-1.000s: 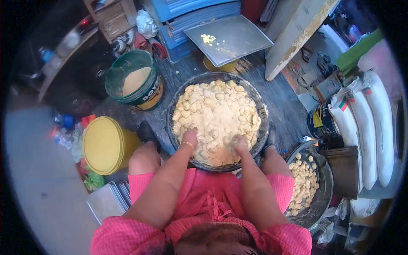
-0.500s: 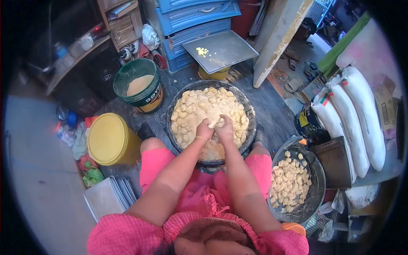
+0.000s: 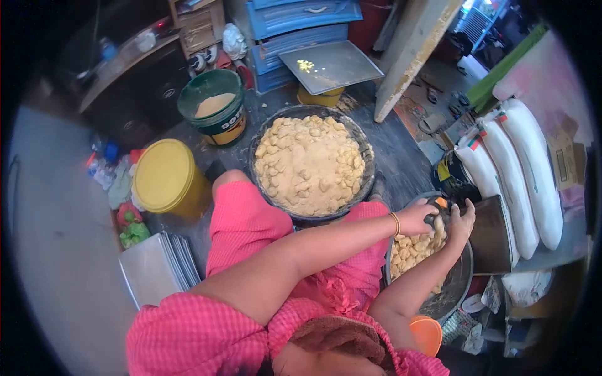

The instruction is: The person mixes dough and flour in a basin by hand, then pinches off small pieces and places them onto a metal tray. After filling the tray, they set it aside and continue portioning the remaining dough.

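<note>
My left hand (image 3: pixel 416 219), with a thin bracelet at the wrist, reaches across over the round dark basin (image 3: pixel 461 276) on my right. Beside it, my right hand (image 3: pixel 462 223) is over the same basin with its fingers apart. A blurred lump of dough (image 3: pixel 439 230) shows between the two hands, seemingly loose from both. Pale dough lumps (image 3: pixel 411 254) lie below, partly hidden by my right forearm. Between my knees stands a wide dark tub (image 3: pixel 370 156) filled with flour-dusted dough lumps (image 3: pixel 307 166); neither hand touches it.
Left are a green bucket (image 3: pixel 210 88) of tan powder, a yellow lidded bucket (image 3: pixel 164 175) and stacked metal trays (image 3: pixel 150 263). A tray (image 3: pixel 332 66) rests on a yellow container ahead. White sacks (image 3: pixel 533 169) lean at right, near an orange bowl (image 3: pixel 426 335).
Both hands have left the dough in the central tub and swung right over the basin. A dough lump now shows between them. My view has shifted slightly.
</note>
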The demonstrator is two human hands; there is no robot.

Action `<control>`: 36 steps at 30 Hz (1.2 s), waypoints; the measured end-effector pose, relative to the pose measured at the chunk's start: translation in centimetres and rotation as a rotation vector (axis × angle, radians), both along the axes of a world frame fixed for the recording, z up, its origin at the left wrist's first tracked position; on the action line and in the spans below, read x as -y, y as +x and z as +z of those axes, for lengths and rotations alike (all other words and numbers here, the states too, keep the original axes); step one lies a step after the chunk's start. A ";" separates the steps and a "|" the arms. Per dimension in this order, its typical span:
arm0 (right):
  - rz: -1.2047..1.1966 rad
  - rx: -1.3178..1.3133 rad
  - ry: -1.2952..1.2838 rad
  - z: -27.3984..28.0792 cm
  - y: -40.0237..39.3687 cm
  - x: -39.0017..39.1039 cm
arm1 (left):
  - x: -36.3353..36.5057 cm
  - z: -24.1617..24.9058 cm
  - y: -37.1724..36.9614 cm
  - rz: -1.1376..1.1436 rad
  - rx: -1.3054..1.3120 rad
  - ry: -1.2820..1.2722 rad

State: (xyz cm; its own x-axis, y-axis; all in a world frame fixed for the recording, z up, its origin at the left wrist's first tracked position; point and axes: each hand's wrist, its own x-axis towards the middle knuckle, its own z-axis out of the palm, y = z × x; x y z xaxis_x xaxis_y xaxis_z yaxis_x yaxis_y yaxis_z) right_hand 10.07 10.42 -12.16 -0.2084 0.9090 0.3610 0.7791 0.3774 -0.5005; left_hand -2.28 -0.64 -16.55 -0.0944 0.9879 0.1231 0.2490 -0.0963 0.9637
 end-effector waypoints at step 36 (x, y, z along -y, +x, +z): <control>1.258 0.149 0.087 -19.8 -27.5 20.8 | 19.6 -12.6 -17.9 0.805 -0.854 -0.792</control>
State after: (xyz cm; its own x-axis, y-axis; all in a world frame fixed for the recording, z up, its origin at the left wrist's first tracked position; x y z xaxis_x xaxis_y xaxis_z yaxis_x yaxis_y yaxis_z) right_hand -17.38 -10.40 -31.94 -0.9509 0.0291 0.3080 -0.0933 0.9222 -0.3752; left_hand -20.17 -20.28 -29.19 -0.8362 0.5340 -0.1252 0.5010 0.8365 0.2218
